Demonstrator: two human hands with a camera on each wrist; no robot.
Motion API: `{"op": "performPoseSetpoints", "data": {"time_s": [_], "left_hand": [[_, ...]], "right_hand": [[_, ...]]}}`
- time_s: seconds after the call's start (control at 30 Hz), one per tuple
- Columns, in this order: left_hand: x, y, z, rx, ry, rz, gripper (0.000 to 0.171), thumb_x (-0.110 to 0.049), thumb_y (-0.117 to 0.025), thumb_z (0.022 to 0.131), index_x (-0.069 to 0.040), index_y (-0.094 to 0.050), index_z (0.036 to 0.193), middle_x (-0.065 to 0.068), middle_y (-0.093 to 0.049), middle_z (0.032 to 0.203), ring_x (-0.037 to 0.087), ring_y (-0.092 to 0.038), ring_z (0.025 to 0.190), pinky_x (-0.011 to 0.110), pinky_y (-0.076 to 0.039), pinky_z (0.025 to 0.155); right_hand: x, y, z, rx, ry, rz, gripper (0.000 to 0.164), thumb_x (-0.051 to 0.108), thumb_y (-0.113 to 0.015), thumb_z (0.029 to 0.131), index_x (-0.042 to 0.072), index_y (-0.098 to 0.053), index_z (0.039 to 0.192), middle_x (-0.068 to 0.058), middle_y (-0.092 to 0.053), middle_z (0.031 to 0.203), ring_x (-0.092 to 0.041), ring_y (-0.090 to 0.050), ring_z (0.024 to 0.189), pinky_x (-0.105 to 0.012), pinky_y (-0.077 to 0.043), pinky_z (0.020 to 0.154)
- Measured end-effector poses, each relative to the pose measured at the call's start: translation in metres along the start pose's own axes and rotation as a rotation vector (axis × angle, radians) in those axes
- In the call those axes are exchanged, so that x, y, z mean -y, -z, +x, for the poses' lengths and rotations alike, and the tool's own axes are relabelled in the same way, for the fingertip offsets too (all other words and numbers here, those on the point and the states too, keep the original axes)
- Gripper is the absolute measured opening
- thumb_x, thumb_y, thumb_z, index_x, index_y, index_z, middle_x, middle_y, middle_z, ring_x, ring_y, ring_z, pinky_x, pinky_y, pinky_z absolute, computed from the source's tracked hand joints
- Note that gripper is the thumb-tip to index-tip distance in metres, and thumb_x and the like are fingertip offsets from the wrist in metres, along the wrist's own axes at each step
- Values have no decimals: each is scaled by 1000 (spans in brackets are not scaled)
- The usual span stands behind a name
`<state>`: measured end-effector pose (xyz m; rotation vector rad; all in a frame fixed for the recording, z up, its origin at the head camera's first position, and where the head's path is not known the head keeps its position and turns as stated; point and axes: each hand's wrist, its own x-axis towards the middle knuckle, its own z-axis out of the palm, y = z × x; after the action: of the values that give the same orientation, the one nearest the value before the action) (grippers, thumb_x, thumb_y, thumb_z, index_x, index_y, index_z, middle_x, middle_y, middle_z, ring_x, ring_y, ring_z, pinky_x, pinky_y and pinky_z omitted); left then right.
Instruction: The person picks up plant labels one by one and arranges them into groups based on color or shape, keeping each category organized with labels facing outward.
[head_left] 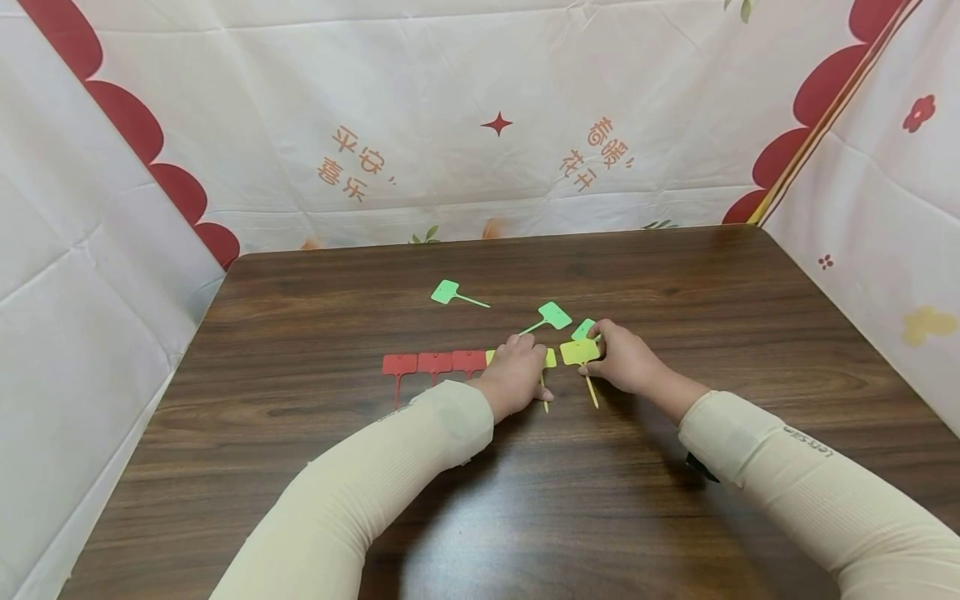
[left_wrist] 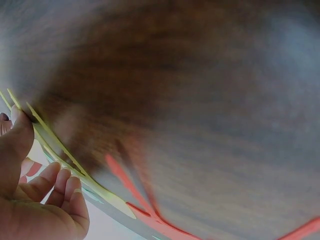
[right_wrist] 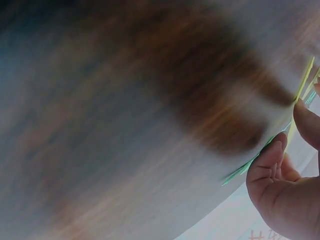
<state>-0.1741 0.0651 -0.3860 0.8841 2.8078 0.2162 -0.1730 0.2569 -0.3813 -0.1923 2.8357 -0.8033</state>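
Observation:
Three red T-shaped plant labels (head_left: 435,362) lie side by side in a row on the wooden table, stems toward me. Yellow plant labels (head_left: 551,358) carry the row on to the right, partly hidden beneath my left hand (head_left: 516,373). Its fingers bend down over the rightmost of these, and the thumb is against the stem. Just right of the row, my right hand (head_left: 624,360) pinches another yellow plant label (head_left: 577,352) by its right edge, stem pointing toward me. In the right wrist view, the thumb and fingers of the right hand (right_wrist: 285,185) meet at this label.
Behind the row lie loose green plant labels: one at the back left (head_left: 445,291), one nearer the middle (head_left: 555,315), and one (head_left: 582,330) partly covered by the right hand. A printed white cloth (head_left: 465,100) hangs along the table's far edge and both sides.

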Motion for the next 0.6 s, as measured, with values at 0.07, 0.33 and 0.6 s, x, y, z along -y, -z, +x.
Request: {"op": "performPoseSetpoints", "data": {"time_s": [0.07,0.33,0.6], "left_hand": [[0,0,0,-3,-2,2,49,-45,-73,82,-8,-60,112,6,-52,112,23,-46,108,36,-40,93],[1,-1,0,-4,-7,-6,48,-45,-72,82,-8,-60,111,6,-51,112,23,-45,108,36,-40,92],[1,-1,0,-19,-10,-7,49,-44,-74,80,-8,-60,110,6,-51,110,23,-46,109,35,-40,92]], "right_hand": [[0,0,0,10,-7,-4,52,13,-74,85,-9,-45,122,-14,-53,87,-22,-48,68,-32,-40,61],[0,0,2,41,-23,8,55,17,-73,86,-10,-46,126,-14,-55,90,-20,-49,69,-31,-40,62],[0,0,4,66,-33,6,56,19,-72,87,-11,-48,128,-14,-57,91,-19,-49,68,-30,-40,61]]}}
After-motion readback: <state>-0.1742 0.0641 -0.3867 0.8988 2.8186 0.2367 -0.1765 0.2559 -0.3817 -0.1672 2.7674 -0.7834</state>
